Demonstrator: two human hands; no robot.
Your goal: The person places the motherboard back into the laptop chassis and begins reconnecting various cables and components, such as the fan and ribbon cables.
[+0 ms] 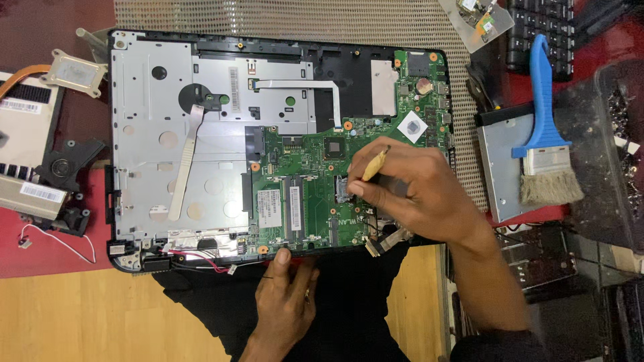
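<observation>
1. The right hand (416, 191) is pinching a slim yellow-handled tool (374, 165) between thumb and fingers, closed around it; its tip is pointing down at the green motherboard (315, 188), near the board's middle.
2. The left hand (285, 298) is resting at the near edge of the opened laptop chassis (161, 127), fingers curled loosely and pressing on the rim; it is gripping nothing.
3. The board is lying flat in the right half of the chassis, on a mesh mat (282, 17); a silver metal plate is covering the left half.
4. The board is looking thin, stiff and fragile; holding it by its bare edges, away from chips and connectors, is seeming safest; the tool is looking light and easily rolled.
5. A blue-handled brush (545, 134) is lying well apart at the right; a fan and heatsink assembly (47, 167) is sitting at the left.
</observation>
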